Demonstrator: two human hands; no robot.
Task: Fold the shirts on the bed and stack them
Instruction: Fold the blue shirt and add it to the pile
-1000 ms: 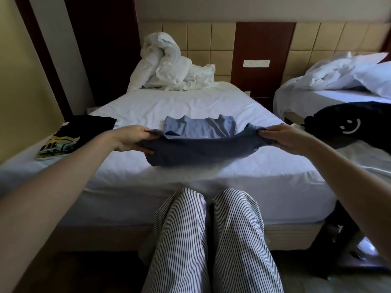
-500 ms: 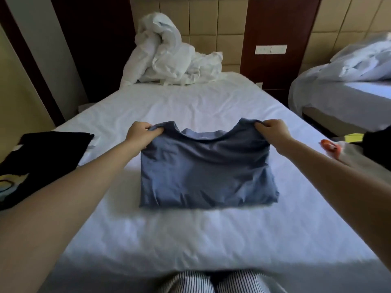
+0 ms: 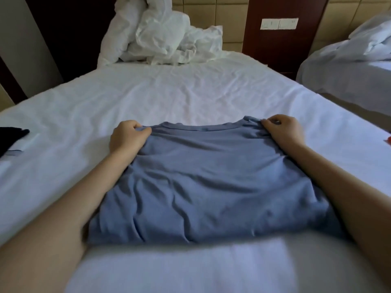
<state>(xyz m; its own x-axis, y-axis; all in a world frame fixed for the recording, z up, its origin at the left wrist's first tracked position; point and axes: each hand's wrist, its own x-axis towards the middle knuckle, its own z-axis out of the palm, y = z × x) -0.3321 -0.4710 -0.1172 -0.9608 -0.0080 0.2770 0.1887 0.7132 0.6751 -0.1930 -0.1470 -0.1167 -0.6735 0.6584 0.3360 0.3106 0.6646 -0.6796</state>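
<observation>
Blue shirt (image 3: 211, 182), folded, flat on bed (image 3: 190, 96): far collar corners pinched by left hand (image 3: 129, 139) and right hand (image 3: 282, 131), fold running left-right between them, dark garment (image 3: 11, 137) lying well to its left.

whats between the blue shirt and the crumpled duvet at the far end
Only bare, wrinkled sheet between the shirt and the duvet, seen in the head view.

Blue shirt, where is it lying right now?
In the head view the blue shirt lies folded mid-width on the white bed, towards its near edge. The left hand and right hand pinch its far corners.
</observation>
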